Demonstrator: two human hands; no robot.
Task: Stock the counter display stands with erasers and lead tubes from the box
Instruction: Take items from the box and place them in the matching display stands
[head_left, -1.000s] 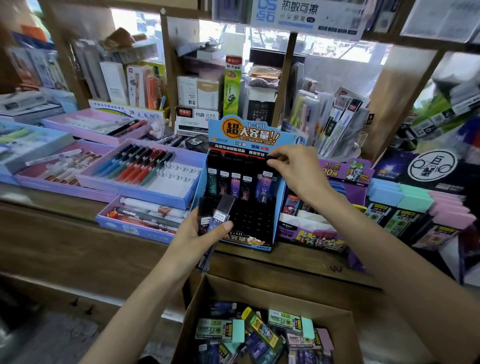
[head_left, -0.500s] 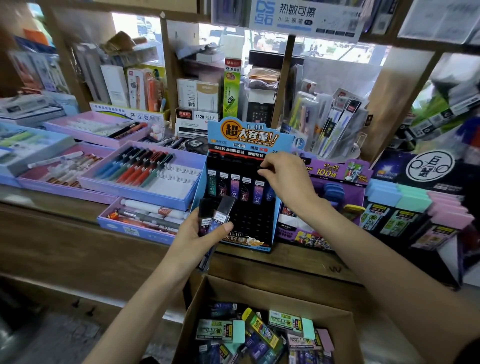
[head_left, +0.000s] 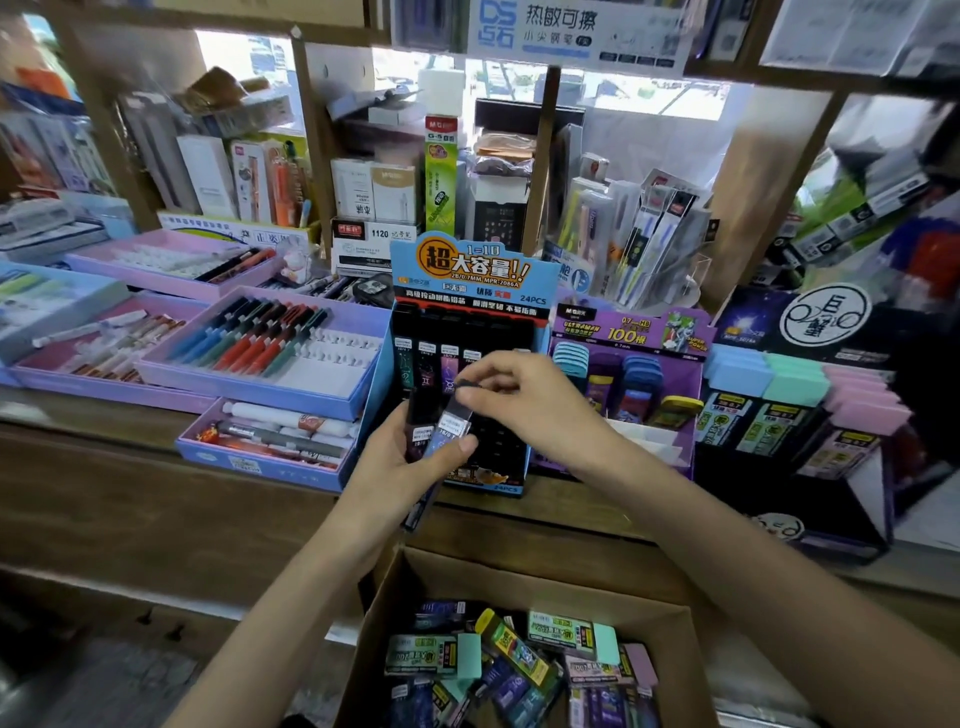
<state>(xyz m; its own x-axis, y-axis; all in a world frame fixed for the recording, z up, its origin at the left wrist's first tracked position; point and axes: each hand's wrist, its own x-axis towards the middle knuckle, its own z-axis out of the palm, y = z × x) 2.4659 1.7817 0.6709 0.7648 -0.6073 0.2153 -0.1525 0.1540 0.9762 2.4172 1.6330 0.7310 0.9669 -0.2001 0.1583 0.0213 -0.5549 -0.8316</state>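
Well, the stocking looks only partly done. The left hand (head_left: 400, 467) grips a small bundle of lead tubes (head_left: 441, 431) in front of the blue display stand (head_left: 467, 270), and the right hand (head_left: 524, 400) pinches the top of one tube as if to draw it out. A few tubes stand in the top row; the lower slots are empty. The cardboard box (head_left: 519, 579) below holds plenty more tubes and erasers (head_left: 426, 656), so I'd say most of the work remains.

One head-worn wide-angle view looks forward and down, close over the wooden surface (head_left: 156, 499), facing the shelves (head_left: 519, 67) behind.
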